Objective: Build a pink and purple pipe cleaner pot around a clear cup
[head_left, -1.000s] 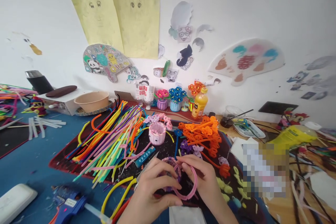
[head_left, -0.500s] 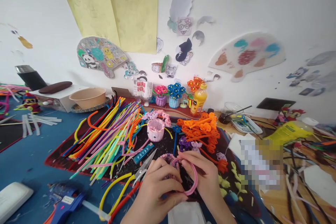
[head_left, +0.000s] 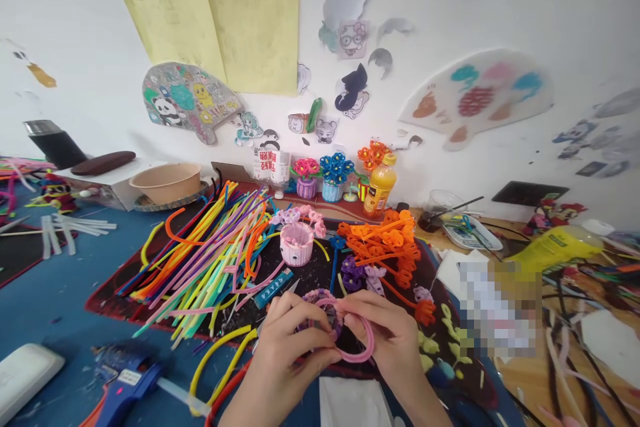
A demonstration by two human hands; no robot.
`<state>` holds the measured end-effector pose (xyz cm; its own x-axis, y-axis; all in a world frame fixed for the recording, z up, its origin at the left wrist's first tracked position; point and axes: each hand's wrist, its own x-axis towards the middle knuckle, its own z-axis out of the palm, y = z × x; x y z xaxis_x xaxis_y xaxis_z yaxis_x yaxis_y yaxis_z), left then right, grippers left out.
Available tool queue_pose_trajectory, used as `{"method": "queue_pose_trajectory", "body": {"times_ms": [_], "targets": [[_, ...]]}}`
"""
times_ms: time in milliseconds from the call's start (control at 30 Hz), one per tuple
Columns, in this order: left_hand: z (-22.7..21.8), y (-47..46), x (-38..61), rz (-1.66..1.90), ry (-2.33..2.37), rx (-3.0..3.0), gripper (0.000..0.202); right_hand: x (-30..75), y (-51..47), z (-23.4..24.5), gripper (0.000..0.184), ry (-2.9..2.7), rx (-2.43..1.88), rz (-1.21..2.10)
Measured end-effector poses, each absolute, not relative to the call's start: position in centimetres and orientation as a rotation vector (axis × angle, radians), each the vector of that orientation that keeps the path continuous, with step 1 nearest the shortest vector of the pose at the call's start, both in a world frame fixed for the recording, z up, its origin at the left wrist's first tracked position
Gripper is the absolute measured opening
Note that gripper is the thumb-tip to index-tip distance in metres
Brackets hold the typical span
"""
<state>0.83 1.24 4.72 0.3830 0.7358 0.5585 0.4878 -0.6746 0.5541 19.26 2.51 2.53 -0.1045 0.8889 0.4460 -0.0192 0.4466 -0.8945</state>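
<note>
A loop of pink pipe cleaner is between my two hands above the mat. My left hand pinches its left side with thumb and fingers. The fingertips of my right hand grip its upper edge. Just behind the loop is a round pink and purple pipe-cleaner piece. My left fingers partly cover it, and I cannot tell whether they hold it or it rests on the mat. Scissors lie beyond my left hand, mostly hidden, beside a blue packet.
Left of my hands lie many coloured pipe cleaners and a blue glue gun. A pink flower pot stands ahead, with orange pipe-cleaner flowers to its right. An orange drink bottle stands by the wall.
My left hand has shifted slightly left and up, covering more of the scissors. The pink loop now sits flatter and more open between my hands. The view has moved a little.
</note>
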Motion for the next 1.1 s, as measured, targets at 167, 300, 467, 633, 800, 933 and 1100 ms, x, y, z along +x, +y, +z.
{"method": "queue_pose_trajectory", "body": {"times_ms": [167,300,467,633,800,933,1100], "targets": [[4.9,1.4,0.6,1.178,1.048,2.367,0.004,19.6,2.8,2.4,0.029,-1.47,-0.829,0.98],[5.1,1.6,-0.2,1.191,1.049,2.42,0.004,20.3,3.3,2.1,0.026,-1.471,-0.869,1.072],[5.0,1.4,-1.0,1.119,1.093,2.473,0.007,20.9,3.5,1.8,0.026,-1.506,-0.955,1.155],[4.6,1.4,-0.8,1.015,1.12,2.492,0.008,21.0,3.5,2.1,0.057,-1.719,-1.04,1.225],[4.3,1.4,-0.7,0.982,1.158,2.479,0.006,21.0,3.6,2.0,0.073,-1.793,-1.092,1.243],[3.7,1.6,-1.0,1.016,1.278,2.446,0.024,21.0,3.7,1.9,0.073,-1.795,-1.114,1.229],[2.7,1.9,-1.3,0.935,1.375,2.302,0.063,20.9,3.7,1.9,0.07,-1.789,-1.084,1.216]]}}
